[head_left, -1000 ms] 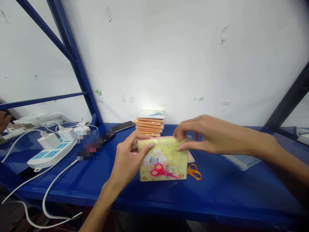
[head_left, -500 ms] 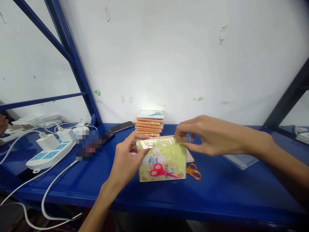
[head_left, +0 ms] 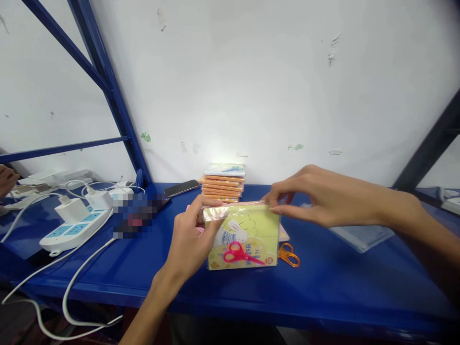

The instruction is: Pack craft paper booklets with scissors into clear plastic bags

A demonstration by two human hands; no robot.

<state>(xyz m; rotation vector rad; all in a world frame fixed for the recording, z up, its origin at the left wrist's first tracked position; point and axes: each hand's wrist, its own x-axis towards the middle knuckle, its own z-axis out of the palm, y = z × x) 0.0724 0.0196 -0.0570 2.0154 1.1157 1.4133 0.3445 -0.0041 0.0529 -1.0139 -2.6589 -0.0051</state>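
Packet at centre stage, a flat yellow rectangular one [head_left: 262,230] with a printed rabbit under clear, shiny plastic film, and both hands are on it! Left hand [head_left: 190,237] has its upper left corner in a firm grasp, thumb across the front, fingers tucked behind. Over on the other side, the right hand [head_left: 312,196] brings thumb and fingertips together at the top right corner, pinching the edge there.

The packet is held just above or on the glossy blue table [head_left: 323,287], its face turned to the camera; whether the bottom edge touches, I can't tell. Bright pink scissors [head_left: 237,254] show across its lower front. Just beside its right edge, translucent orange scissor handles [head_left: 289,255] poke out, with a pale pink corner [head_left: 283,233] peeping above them.

Behind, close to the wall, sits a neat stack of orange-edged packets [head_left: 222,189], a black phone [head_left: 181,188] lying to its left. Out right, beneath the right forearm, clear plastic sleeves [head_left: 361,237] lie flat.
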